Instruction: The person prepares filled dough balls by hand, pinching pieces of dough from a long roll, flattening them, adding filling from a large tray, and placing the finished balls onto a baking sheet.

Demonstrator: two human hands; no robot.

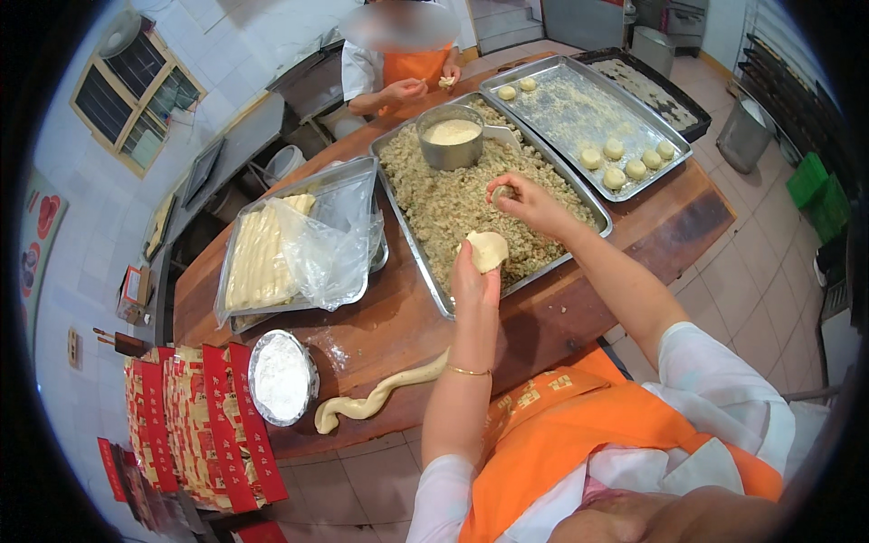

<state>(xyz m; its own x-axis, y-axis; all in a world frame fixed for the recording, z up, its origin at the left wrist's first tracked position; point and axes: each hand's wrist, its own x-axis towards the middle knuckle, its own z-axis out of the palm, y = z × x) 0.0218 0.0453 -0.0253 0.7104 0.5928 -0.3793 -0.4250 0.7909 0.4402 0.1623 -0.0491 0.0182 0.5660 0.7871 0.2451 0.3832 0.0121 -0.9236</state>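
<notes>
My left hand [473, 279] is closed round the edge of a flat, pale dough wrapper [488, 251], holding it up over the near rim of a large metal tray [419, 259]. Crumbly greenish-brown filling [412, 188] fills that tray. Above it, my right hand [536, 208] pinches a small lump of filling [502, 193] between thumb and fingers. A round metal bowl [442, 156] with pale crumbs sits in the filling, beside a white scraper [501, 134]. On the table below my left hand lies a long twisted dough rope [371, 401].
Dough strips [262, 258] under plastic fill a tray at left. A bowl of white flour [282, 376] stands near stacked red-and-gold packaging [199, 421]. Several dough balls [635, 169] rest on a floured tray [579, 107]. Across the wooden table [670, 222], a co-worker [403, 77] handles dough.
</notes>
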